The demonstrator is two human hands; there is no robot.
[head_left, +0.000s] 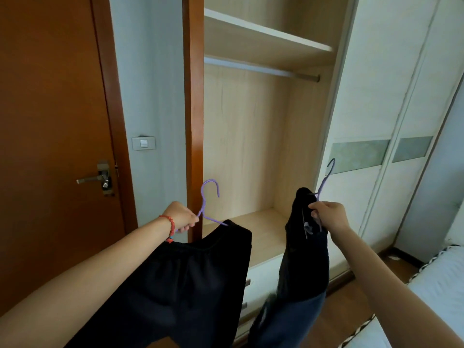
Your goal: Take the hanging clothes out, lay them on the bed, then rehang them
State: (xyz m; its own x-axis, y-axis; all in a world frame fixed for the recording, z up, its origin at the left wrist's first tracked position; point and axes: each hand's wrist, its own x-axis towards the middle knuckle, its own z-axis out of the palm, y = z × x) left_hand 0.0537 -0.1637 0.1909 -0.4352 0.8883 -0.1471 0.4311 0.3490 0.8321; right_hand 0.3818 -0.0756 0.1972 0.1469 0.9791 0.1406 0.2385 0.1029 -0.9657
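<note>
— What is the left hand [181, 217] holding?
— A purple hanger [209, 202] with black shorts [190, 280] hanging from it. There is a red bracelet [171, 226] on that wrist.
— And the right hand [327, 215]?
— Another purple hanger [325, 179] with a dark garment [305, 249] on it.
— What is in front?
— An open wardrobe [253, 146] with a bare rail [261, 67].

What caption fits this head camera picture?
Two hands, left and right, hold black clothes on purple plastic hangers before an empty wooden wardrobe.
</note>
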